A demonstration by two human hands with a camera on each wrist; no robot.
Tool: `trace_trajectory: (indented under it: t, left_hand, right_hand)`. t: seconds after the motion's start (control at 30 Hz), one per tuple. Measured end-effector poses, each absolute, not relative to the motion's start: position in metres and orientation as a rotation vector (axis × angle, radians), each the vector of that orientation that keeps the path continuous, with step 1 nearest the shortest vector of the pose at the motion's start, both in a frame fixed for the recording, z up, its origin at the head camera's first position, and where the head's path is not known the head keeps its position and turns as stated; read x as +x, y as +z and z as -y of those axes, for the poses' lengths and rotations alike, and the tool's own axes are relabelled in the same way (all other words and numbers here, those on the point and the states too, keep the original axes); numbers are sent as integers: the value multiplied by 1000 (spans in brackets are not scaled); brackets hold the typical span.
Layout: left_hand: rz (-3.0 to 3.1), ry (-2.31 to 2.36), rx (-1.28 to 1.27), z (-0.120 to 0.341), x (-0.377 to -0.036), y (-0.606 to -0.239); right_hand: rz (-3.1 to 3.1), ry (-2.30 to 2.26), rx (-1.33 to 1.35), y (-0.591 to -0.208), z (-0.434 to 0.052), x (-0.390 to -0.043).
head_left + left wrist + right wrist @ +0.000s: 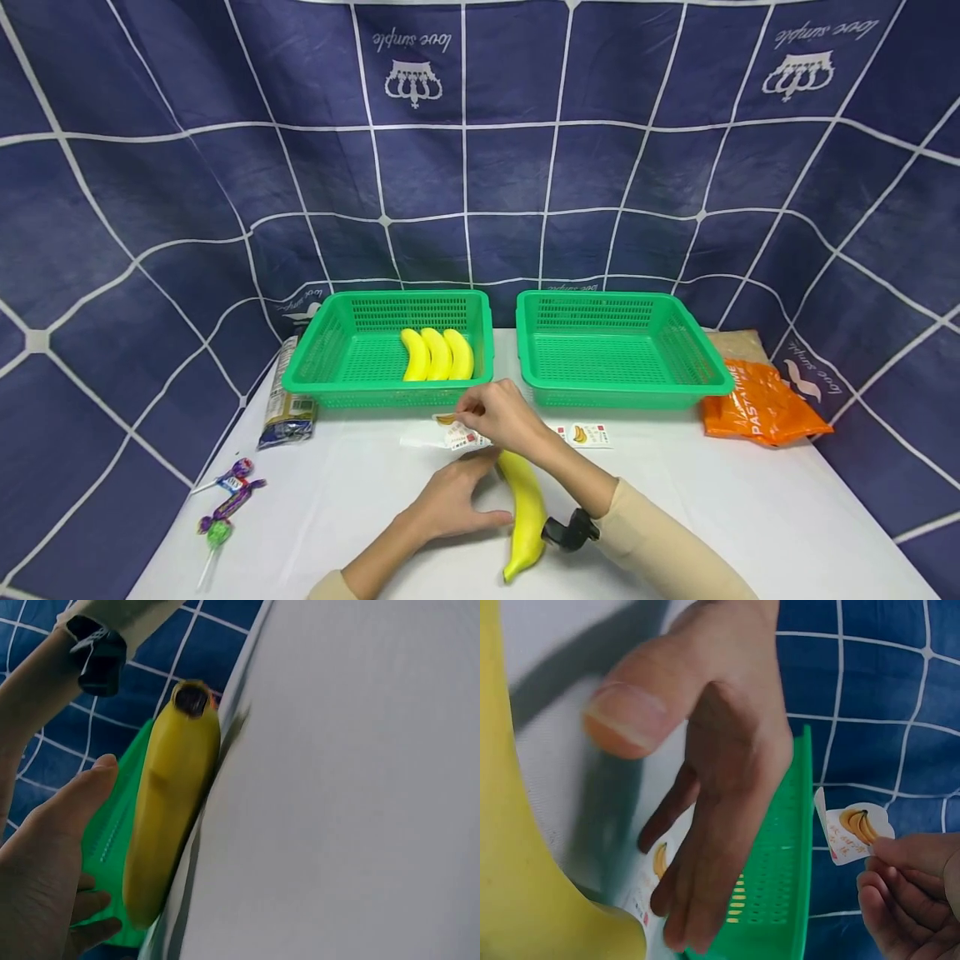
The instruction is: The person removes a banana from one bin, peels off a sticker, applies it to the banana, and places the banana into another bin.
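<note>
In the head view a yellow banana (528,508) lies on the white table between the hands. My right hand (506,417) pinches a small white sticker (859,829) printed with bananas, its edge folded, above the sticker strip (591,435). The strip lies across the table beyond the banana, partly hidden by the hands. My left hand (453,496) is beside the banana, thumb apart and fingers extended toward the strip; whether they touch it I cannot tell. In the left wrist view the banana (172,802) shows its dark end.
A green basket (300,386) at the back left holds three small bananas (437,356). Another green basket (626,390) stands to its right. An orange bag (761,404) lies at the right, a dark packet (288,408) and several candies (232,492) at the left.
</note>
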State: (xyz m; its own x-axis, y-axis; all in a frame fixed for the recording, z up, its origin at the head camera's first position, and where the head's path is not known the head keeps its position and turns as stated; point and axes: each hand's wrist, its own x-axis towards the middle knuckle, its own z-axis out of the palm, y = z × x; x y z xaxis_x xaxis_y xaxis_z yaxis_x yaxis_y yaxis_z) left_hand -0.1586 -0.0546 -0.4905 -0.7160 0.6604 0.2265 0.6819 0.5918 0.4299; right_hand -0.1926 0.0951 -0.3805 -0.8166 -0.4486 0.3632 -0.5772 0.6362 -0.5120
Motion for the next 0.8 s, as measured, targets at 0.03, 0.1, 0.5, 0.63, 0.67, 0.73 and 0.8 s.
trace_trajectory:
  t: [0.03,0.1,0.5,0.63,0.67,0.73,0.8]
  left_hand:
    - [2758,-771,-1177,53,-157,-491]
    - [2749,-739,-1198,49,-156,-492]
    - [2846,-608,-1215,41,-149,-505]
    - [2856,-588,-1203,39,-148,-506]
    - [2851,-582,-1201,39,-148,-506]
    - [2842,-579,-1199,39,-148,-506]
    - [2834,-588,-1193,38,-148,-506]
  right_hand:
    - [2659,933,834,-379,-96,-192]
    - [2663,917,820,-377,-98,-189]
    - [2706,973,754,-373,-114,-170]
    - [2701,1003,692,-374,-120,-164]
    - [2698,1014,673,-374,-121,-163]
    - [2695,1033,641,-376,-124,-160]
    - [2696,1060,623,-380,-127,-158]
